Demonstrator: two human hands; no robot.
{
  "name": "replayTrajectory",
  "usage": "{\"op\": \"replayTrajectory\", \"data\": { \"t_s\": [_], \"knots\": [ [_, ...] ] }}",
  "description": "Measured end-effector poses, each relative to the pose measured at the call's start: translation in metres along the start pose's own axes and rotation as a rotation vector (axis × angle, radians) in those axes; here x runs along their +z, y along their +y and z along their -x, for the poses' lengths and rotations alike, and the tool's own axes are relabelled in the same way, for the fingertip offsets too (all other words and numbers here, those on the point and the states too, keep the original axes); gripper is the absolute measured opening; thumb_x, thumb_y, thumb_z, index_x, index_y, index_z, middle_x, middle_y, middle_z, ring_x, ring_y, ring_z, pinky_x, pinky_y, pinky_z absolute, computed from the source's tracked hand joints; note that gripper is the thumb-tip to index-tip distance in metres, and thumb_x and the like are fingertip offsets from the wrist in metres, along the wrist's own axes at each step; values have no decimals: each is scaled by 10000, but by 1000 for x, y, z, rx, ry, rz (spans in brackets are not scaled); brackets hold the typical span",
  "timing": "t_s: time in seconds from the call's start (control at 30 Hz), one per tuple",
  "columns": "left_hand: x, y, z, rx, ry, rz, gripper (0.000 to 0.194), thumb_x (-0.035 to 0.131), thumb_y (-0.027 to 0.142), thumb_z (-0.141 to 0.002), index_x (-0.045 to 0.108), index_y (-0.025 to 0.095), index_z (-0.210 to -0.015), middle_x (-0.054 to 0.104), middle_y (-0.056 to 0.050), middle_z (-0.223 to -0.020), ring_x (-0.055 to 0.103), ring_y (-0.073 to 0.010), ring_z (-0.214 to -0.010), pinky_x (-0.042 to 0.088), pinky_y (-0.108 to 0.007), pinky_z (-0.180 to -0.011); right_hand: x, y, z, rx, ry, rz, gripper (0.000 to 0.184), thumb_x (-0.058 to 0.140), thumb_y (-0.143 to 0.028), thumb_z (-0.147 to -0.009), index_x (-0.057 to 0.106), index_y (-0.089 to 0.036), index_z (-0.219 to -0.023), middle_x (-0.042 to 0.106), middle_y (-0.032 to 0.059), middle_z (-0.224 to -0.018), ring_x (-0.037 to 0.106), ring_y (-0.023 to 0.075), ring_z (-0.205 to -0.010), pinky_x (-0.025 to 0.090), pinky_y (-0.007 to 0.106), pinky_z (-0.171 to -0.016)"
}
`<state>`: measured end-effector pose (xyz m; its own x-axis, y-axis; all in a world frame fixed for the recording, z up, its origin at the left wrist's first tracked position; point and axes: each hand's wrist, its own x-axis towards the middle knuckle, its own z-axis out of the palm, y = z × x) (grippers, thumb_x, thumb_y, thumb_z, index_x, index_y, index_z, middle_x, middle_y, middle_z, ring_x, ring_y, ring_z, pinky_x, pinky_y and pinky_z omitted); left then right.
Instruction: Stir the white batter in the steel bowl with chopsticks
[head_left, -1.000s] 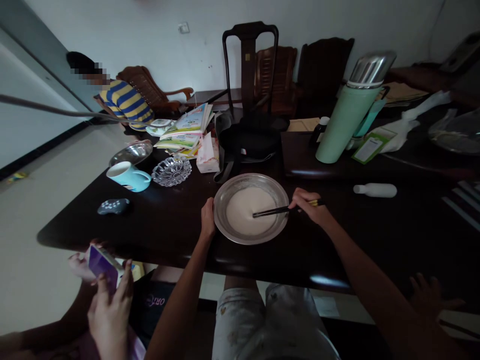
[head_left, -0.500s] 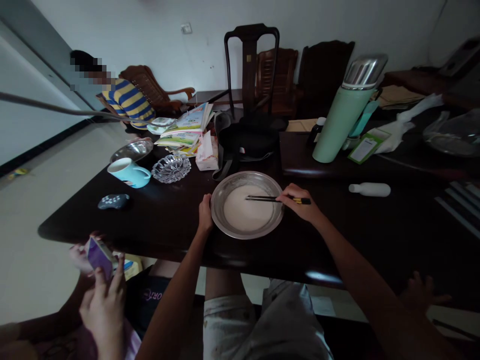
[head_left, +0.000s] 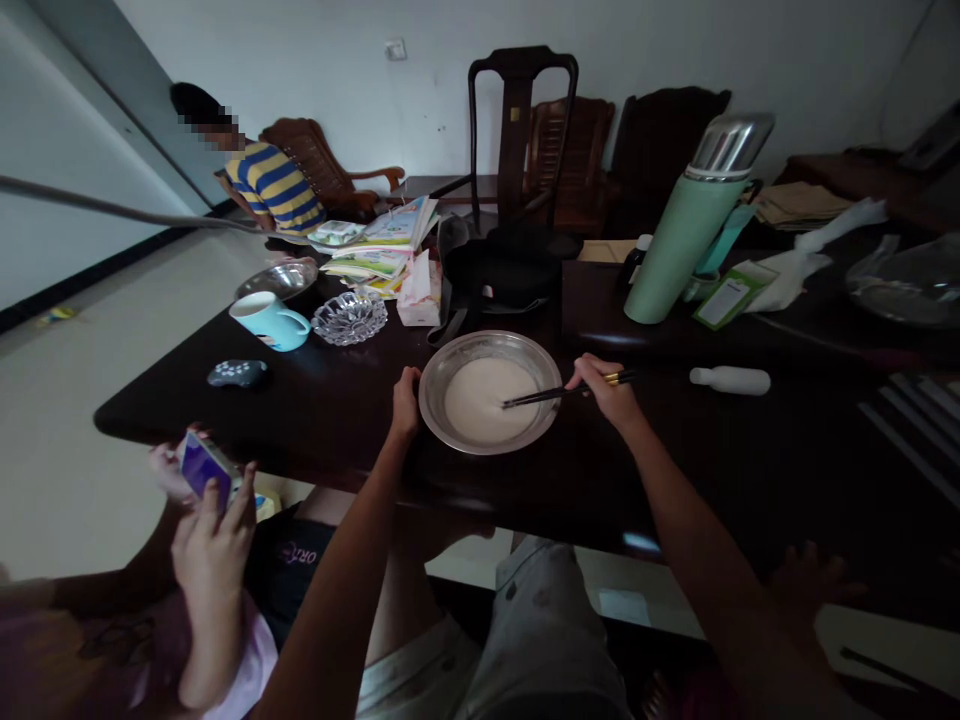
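A wide steel basin [head_left: 433, 408] stands on the dark table close to its front edge. Inside it is a pale, milky batter-like mixture [head_left: 487, 390]. My left hand [head_left: 406, 402] is closed on the basin's left rim. My right hand [head_left: 606, 388] pinches a pair of black chopsticks [head_left: 544, 396] with gold bands near their upper ends. Their tips dip into the mixture right of its middle, and the shafts pass over the basin's right rim.
Left on the table are a light blue mug [head_left: 270, 322], a glass dish [head_left: 350, 318] and a game controller [head_left: 238, 373]. A green thermos [head_left: 679, 240] and white bottle [head_left: 731, 380] are to the right. Beside me a person's hands hold a phone [head_left: 206, 468]. Another person [head_left: 277, 188] sits farther back.
The chopstick tips have moved toward the near side of the mixture, and my right hand has shifted outward from the rim. My left hand stays on the basin. The view has shifted slightly.
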<state>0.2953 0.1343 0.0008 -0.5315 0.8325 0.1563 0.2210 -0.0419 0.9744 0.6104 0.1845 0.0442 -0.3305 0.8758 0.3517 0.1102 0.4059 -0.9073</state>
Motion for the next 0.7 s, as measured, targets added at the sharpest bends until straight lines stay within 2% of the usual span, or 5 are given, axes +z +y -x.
{"op": "replayTrajectory", "data": {
  "t_s": [0.13,0.33,0.43,0.53,0.7],
  "knots": [
    [-1,2,-1,30,43,-8,495,391,488,-927,440,206,-524,400,16,-524,359,-135,-556,322,-253,-560,8,-2,0,-58,-200,69,345,611,-518,-841,738,-225,-711,611,26,-712,557,154,-682,463,302,-634],
    [3,5,-1,10,78,9,476,439,432,-918,437,198,-504,420,14,-524,356,-129,-550,322,-254,-558,-4,0,-5,-19,23,46,539,499,-637,-856,679,-206,-588,538,20,-625,504,138,-589,435,280,-535],
    [4,3,-1,-39,78,49,476,400,392,-934,423,201,-498,396,18,-512,347,-130,-535,320,-256,-547,0,0,-1,-57,-73,12,547,494,-633,-862,678,-205,-576,550,19,-623,484,123,-542,427,285,-531],
    [3,1,-1,-38,60,53,456,408,376,-929,432,203,-508,407,17,-521,355,-131,-535,325,-257,-548,13,0,2,-149,-185,84,384,598,-547,-841,726,-229,-667,618,23,-675,551,157,-679,462,312,-664],
    [-1,-1,-1,-19,34,9,409,448,334,-904,483,199,-519,448,8,-527,381,-146,-560,316,-265,-551,6,-3,0,-150,-23,147,424,553,-535,-875,716,-230,-630,584,31,-672,524,169,-709,462,327,-668]
  ]
}}
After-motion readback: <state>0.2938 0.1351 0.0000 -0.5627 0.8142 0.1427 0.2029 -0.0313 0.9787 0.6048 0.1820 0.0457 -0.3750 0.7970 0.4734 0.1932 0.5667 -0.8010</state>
